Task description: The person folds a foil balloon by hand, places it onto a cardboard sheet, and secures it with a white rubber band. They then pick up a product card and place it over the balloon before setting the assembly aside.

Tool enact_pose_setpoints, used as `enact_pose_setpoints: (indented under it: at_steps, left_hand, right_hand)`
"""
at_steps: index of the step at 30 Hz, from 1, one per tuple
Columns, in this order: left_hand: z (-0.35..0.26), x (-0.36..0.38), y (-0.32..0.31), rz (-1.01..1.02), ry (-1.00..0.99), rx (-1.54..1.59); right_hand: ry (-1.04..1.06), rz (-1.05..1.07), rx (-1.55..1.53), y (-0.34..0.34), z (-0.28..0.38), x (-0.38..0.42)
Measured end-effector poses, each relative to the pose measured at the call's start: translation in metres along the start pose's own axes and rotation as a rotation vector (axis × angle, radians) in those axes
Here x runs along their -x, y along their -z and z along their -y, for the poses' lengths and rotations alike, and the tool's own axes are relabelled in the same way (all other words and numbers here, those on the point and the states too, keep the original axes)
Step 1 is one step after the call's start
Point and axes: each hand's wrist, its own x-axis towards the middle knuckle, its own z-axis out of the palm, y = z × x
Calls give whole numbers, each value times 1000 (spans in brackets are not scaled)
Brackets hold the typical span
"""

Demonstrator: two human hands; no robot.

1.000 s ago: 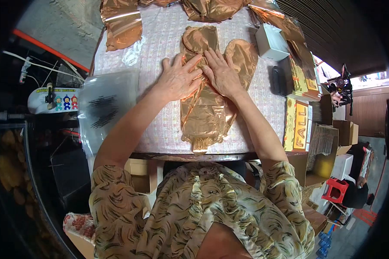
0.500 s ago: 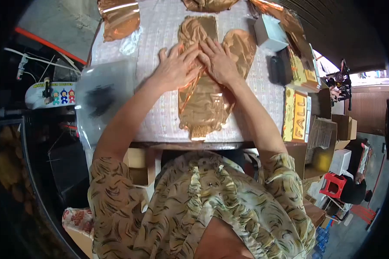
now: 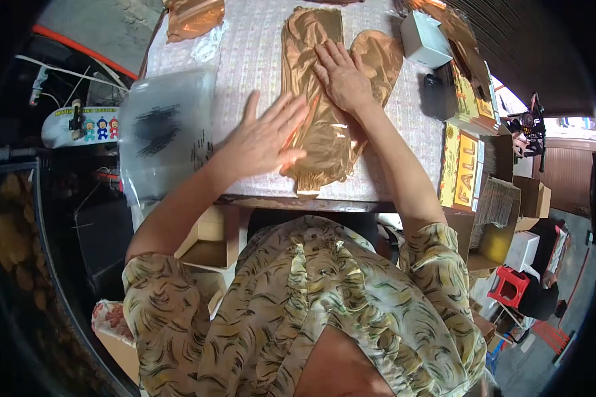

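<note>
A flat, uninflated copper-coloured foil balloon [image 3: 324, 142] lies lengthwise on the table, wrinkled, with a narrow gathered end toward me. My right hand [image 3: 347, 83] lies palm down on its upper part, fingers spread out over the foil. My left hand [image 3: 265, 135] is at the balloon's left edge, fingers apart and stretched out, the fingertips overlapping the foil in this view. A rounded lobe of the same foil [image 3: 381, 59] sticks out to the right of my right hand.
Clear plastic bags [image 3: 169, 132] with black print lie left on the patterned tablecloth [image 3: 245, 53]. More copper foil [image 3: 195, 18] is at the far left. A white box [image 3: 425, 41], a dark object [image 3: 434, 92] and yellow boxes [image 3: 460, 165] line the right side.
My left hand has slid off the middle of the foil, down and to the left. The right hand stays on the balloon. The whole view has shifted slightly.
</note>
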Motion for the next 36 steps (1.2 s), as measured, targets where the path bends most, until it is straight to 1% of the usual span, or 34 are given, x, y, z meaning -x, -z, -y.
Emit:
enact_pose_setpoints:
  at_steps: [2, 3, 5, 6, 7, 9, 10, 12, 13, 15, 17, 19, 20, 24, 26, 29, 31, 33, 35, 36]
  left_hand:
    - [-7, 10, 17, 63, -34, 40]
    - [-4, 6, 29, 55, -41, 30]
    - [1, -2, 46, 154, -9, 242]
    - [12, -15, 44, -36, -33, 259]
    - [24, -37, 40, -36, -40, 254]
    - [43, -97, 29, -294, -2, 432]
    - [46, -117, 18, -304, -1, 423]
    - [53, -150, -7, -484, 57, 358]
    - [61, -160, -9, -489, 53, 352]
    - [67, -179, -16, -504, 11, 550]
    - [74, -188, -21, -529, -15, 579]
    - [84, -193, -37, -538, -30, 752]
    - [87, -193, -39, -589, -56, 589]
    - [88, -192, -43, -600, -60, 622]
    - [91, -193, -44, -526, -24, 609]
    - [90, -189, -36, -539, -86, 562]
    - [87, -191, -41, -556, -68, 588]
    - [88, -192, -42, -576, -48, 610]
    - [89, -192, -41, -520, -27, 513]
    - [86, -190, -36, -520, -28, 515]
  right_hand:
    - [-4, 4, 3, 0, 1, 2]
    - [-8, -9, 8, 1, 1, 2]
    - [-8, 6, -18, 2, 2, 3]
    - [-2, 6, -16, 2, 2, 3]
    - [-8, 0, -14, 2, 2, 5]
    - [-18, 54, -25, 5, 2, 3]
    - [-17, 61, -31, 5, 2, 3]
    - [-7, 44, -20, 3, 3, 3]
    - [-9, 36, -12, 3, 3, 3]
    - [-11, 44, 23, 3, 2, 5]
    - [-4, 40, 1, 2, 2, 3]
    - [-9, 12, -9, 3, 3, 3]
    - [-11, 26, -20, 6, 4, 4]
    - [-6, 30, -6, 4, 5, 4]
    - [-3, 22, 8, 4, 5, 5]
    - [17, -29, 41, 9, 10, 15]
    - [77, 82, 19, 17, 16, 28]
    - [97, 85, 22, 22, 19, 39]
    - [146, 78, 33, 27, 23, 52]
    - [175, 78, -8, 31, 26, 58]
